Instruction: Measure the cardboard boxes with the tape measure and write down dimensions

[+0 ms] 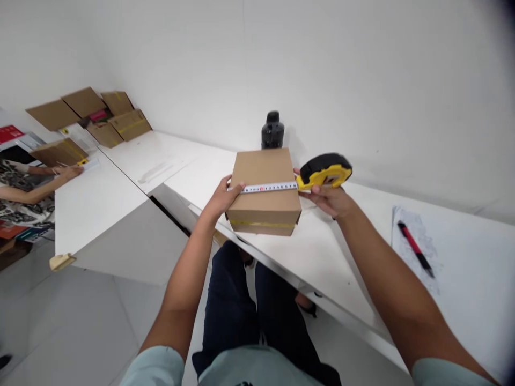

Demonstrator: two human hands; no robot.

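Observation:
A closed cardboard box [263,166] with a yellow strip along its front side sits near the table's front edge. Across its top lies the white blade [269,187] of a tape measure, pulled out from left to right. My left hand [222,198] pinches the blade's free end against the box's left edge, thumb on top. At the box's right edge, my right hand [328,198] is closed on the yellow and black tape measure [326,170], whose case stands beside the box. Some fingers of my right hand are hidden behind the case.
Behind the box stands a dark bottle [272,131]. On the right lie a sheet of paper [402,214] and a red and black pen [416,249]. Far left, open cardboard boxes [131,123] stand near another person's hands [71,171]. A gap [169,214] separates the tables.

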